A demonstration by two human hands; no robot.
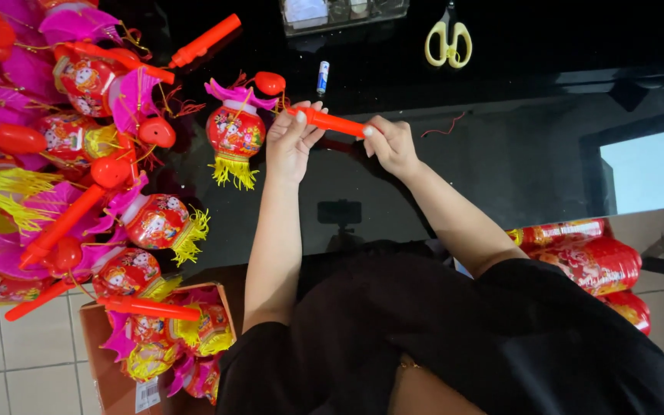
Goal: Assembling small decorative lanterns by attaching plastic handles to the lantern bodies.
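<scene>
— Over the black table (501, 154), big things first: what fills the left side?

— A heap of lanterns (78, 154), red and pink with yellow tassels, spilling from the table edge down into a cardboard box (105, 361) on the tiled floor. More red lanterns, flattened ones (593, 265), lie in a stack on the right by the person's elbow.

— And the hands?

— Both are up at the middle of the table. The left hand (290, 142) has its fingers curled around one end of an orange stick (332, 121), thumb and fingertips closed on it. The right hand (390, 146) pinches the other end, fingers bent tight around it. The stick runs nearly level between them, just above the table.

— Anything hanging off it?

— One lantern (234, 134) sits just left of the left hand, red body, pink top, yellow fringe below, a red bulb beside it. I cannot tell how it joins the stick.

— Smaller bits?

— Yellow-handled scissors (447, 42) lie at the far edge, well apart. A small battery (322, 77) rests just beyond the stick, and a thin red wire (446, 127) lies right of the right hand.
</scene>
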